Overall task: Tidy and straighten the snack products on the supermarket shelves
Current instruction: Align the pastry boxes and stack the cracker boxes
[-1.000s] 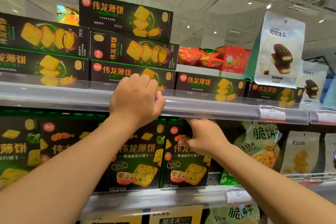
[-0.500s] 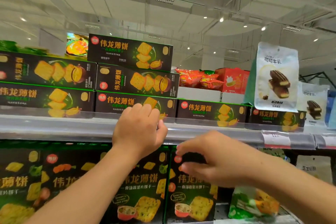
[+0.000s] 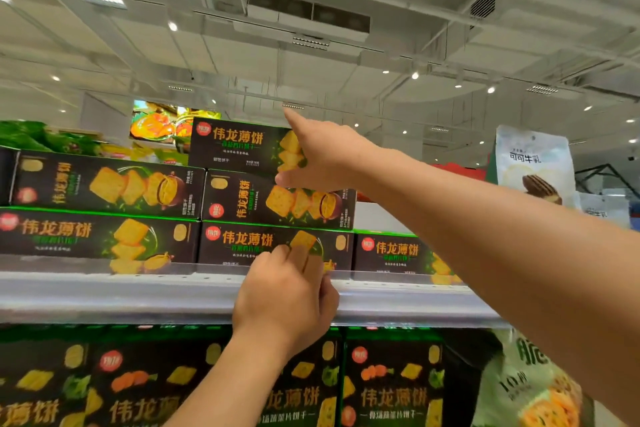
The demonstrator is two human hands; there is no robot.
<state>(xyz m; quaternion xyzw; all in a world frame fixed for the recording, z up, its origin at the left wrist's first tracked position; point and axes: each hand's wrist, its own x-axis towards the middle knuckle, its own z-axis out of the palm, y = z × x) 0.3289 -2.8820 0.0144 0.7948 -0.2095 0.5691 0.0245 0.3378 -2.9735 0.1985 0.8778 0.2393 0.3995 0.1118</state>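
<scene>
Cracker boxes (image 3: pixel 277 243) read 伟龙薄饼; white pouch (image 3: pixel 533 163) 可可牛乳.

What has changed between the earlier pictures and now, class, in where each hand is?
The right hand left the upright black cracker box on the lower shelf and rose to the topmost black cracker box, fingers straight, gripping nothing. The left hand stayed at the clear plastic shelf rail, against the bottom black cracker box.

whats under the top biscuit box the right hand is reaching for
The top biscuit box sits on a second black box, itself on a third box at the shelf edge. The right hand covers the top box's right end, so support there is hidden.
</scene>
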